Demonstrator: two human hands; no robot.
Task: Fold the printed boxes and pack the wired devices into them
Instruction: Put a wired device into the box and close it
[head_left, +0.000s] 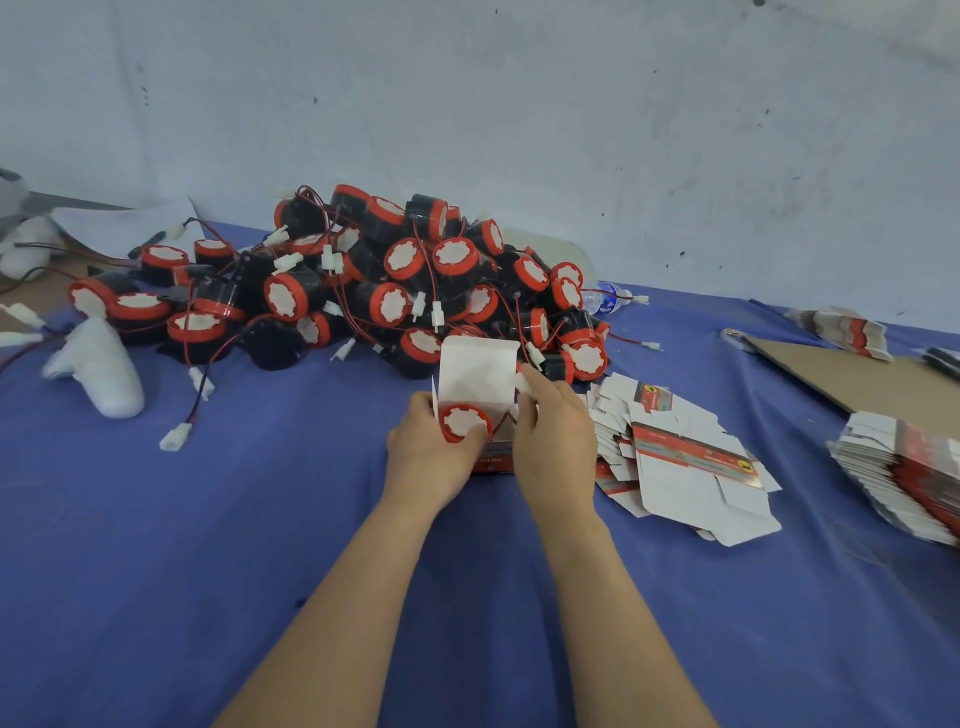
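Note:
An erected printed box (475, 371) stands on the blue cloth with its white lid flap raised. A round wired device (464, 422) with a red rim and white face sits in the box's open top. My left hand (434, 452) grips the box's left side, thumb against the device. My right hand (553, 431) holds the right side, fingers pinching the device's white connector at the opening. A big pile of black and red wired devices (395, 280) lies just behind. Flat printed box blanks (691, 467) are fanned out to the right.
A second stack of flat blanks (904, 478) lies at the far right, beside a brown cardboard sheet (852, 379). White foam pieces (104, 374) lie at the left. A plastic water bottle (605, 299) rests behind the pile. A pale wall closes the back.

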